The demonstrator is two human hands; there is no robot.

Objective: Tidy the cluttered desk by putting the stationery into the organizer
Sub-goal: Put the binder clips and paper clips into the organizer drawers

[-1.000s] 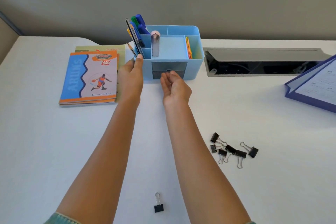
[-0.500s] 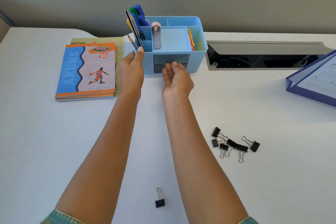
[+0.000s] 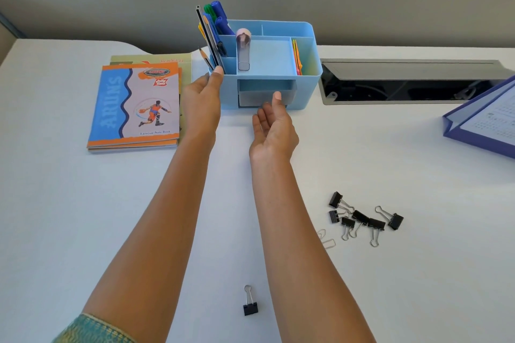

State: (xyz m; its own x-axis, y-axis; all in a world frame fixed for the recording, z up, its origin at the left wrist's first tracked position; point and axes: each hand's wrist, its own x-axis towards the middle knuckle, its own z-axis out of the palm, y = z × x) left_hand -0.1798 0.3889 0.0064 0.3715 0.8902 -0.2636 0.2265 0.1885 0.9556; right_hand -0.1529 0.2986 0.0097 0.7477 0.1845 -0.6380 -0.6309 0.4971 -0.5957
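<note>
Blue organizer [image 3: 309,86] at 12 o'clock on the white desk [image 3: 83,217], its upper drawer [image 3: 262,97] standing partly out | right hand [image 3: 274,131] palm-up, thumb and curled fingers pinching the drawer front | left hand [image 3: 202,103] flat, fingers straight, against the organizer's left wall | binder clips [image 3: 362,218] loose at 4 o'clock, single clip [image 3: 250,302] at 6 | notebooks [image 3: 136,103] at 10 o'clock

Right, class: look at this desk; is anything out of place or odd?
Yes: a cluster of black metal binder clips lies loose on the white desk, a single binder clip sits apart in the foreground, all outside the light blue plastic organizer.
</note>
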